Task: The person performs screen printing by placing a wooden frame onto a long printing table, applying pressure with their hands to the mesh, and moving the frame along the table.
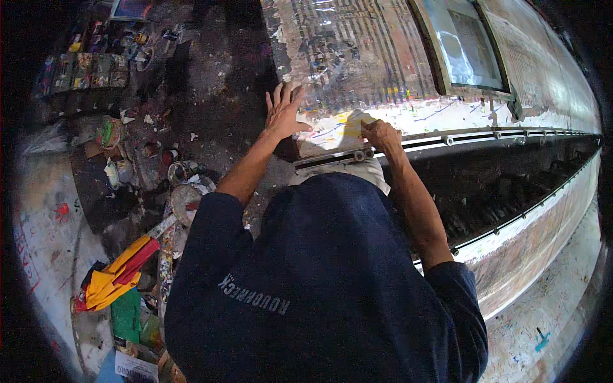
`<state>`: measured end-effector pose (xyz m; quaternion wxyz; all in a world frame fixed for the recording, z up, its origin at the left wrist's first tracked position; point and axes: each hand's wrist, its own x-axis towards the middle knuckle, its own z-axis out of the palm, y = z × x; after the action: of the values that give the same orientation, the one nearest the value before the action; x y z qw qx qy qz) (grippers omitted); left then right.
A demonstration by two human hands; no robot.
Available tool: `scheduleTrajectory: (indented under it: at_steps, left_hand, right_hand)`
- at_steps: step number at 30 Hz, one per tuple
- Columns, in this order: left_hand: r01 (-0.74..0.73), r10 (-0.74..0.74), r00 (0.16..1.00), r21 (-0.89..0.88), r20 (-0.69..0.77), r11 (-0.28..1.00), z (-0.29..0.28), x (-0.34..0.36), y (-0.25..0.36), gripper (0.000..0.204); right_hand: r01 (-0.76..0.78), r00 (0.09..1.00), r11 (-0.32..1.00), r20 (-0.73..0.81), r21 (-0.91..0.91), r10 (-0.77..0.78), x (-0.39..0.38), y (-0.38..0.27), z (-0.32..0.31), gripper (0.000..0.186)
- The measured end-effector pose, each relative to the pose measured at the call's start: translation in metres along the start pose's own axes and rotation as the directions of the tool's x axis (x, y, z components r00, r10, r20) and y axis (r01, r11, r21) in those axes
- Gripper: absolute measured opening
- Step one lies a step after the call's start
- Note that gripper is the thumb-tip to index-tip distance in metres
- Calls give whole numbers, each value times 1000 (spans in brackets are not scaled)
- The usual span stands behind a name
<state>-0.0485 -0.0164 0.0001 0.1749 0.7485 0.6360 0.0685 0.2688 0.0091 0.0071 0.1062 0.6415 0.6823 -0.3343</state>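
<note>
My left hand [284,116] is spread wide at the left end of a long paint-stained printing table [357,60]. Its fingers lie at the table's corner, with the thumb reaching toward a pale strip [440,116] along the near edge. The strip carries streaks of coloured paint. On that same strip, to the right, my right hand [383,136] is closed, the fingertips drawn together by a yellowish smear. What they hold, if anything, is too small to tell. A rail [447,140] with round metal stops runs along the table's near edge, just below my right hand.
A framed screen [466,48] lies farther along the table. To the right, a dark gap separates it from a second long table [523,255]. Paint pots [182,171] and clutter crowd the left side, with yellow and red cloths [121,274] lower down.
</note>
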Motion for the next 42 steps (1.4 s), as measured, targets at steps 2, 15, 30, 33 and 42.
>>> scheduleTrajectory:
  at_steps: [2,15,30,33,42]
  left_hand:
    - [8,-8,1000,-17,-10,1000,-1,-4,-6,122]
    - [131,-154,973,138,173,982,-9,4,5,122]
    - [224,-266,949,233,169,946,7,34,43,124]
    - [220,-277,939,263,204,939,5,39,45,120]
    - [271,-307,940,221,149,937,12,45,47,124]
  right_hand:
    - [-40,997,998,63,-55,44,1,-2,-5,46]
    - [-4,1000,996,19,-92,6,0,-10,-16,52]
    - [10,986,944,-154,-329,-64,-18,-36,27,42]
    - [99,966,883,-169,-460,-196,-31,-56,44,58]
    - [243,968,926,19,-289,-249,-45,-75,51,51]
